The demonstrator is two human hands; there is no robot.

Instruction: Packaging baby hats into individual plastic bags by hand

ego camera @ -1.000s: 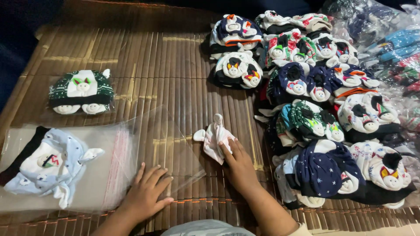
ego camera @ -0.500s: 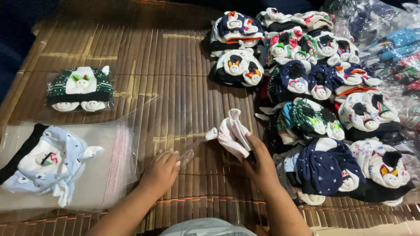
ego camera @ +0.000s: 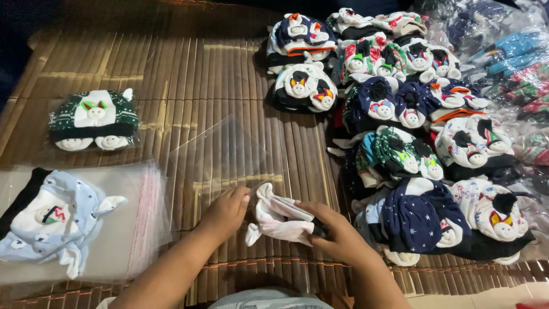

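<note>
A brown slatted bamboo mat covers the floor in front of me. My left hand pinches the mouth of a clear plastic bag that stands up off the mat, and my right hand has its grip closed around a folded pink-and-white baby hat, held right at the bag's opening, not yet inside. As I judge it, little is done: one dark green hat lies sealed in its bag at the far left, a pale blue hat rests on the stack of empty bags, and the big pile of hats to my right remains unpacked.
</note>
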